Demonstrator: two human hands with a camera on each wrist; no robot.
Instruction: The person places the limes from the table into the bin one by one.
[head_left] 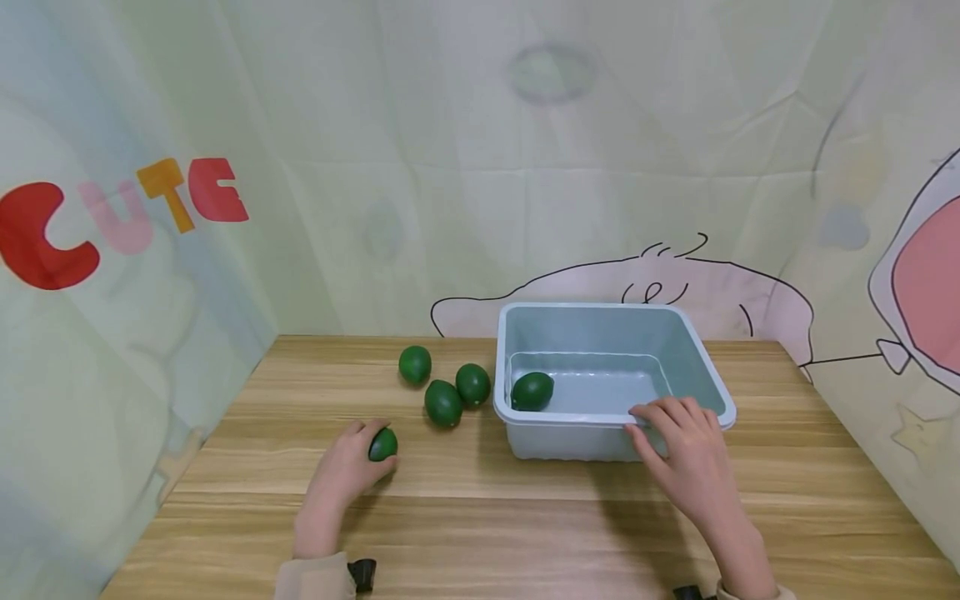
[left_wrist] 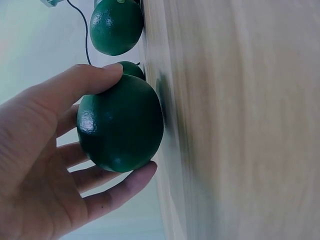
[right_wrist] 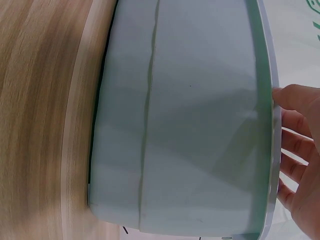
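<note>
My left hand [head_left: 347, 468] grips a dark green lime [left_wrist: 121, 125] between thumb and fingers, close over the left part of the table. In the left wrist view the thumb lies along one side of the lime and the fingers curl round the other. My right hand [head_left: 686, 454] holds the front rim of a pale blue plastic bin [head_left: 592, 439] near its right corner, thumb outside and fingertips over the edge. One lime [head_left: 532, 392] lies inside the bin at its left end. Three more limes [head_left: 444, 404] sit on the table between the left hand and the bin.
The wooden table [head_left: 480, 542] ends at the back against a printed cloth backdrop [head_left: 337, 192], which also hangs at both sides. The bin stands right of the table's middle, near the back edge. Its raised walls surround the lime inside.
</note>
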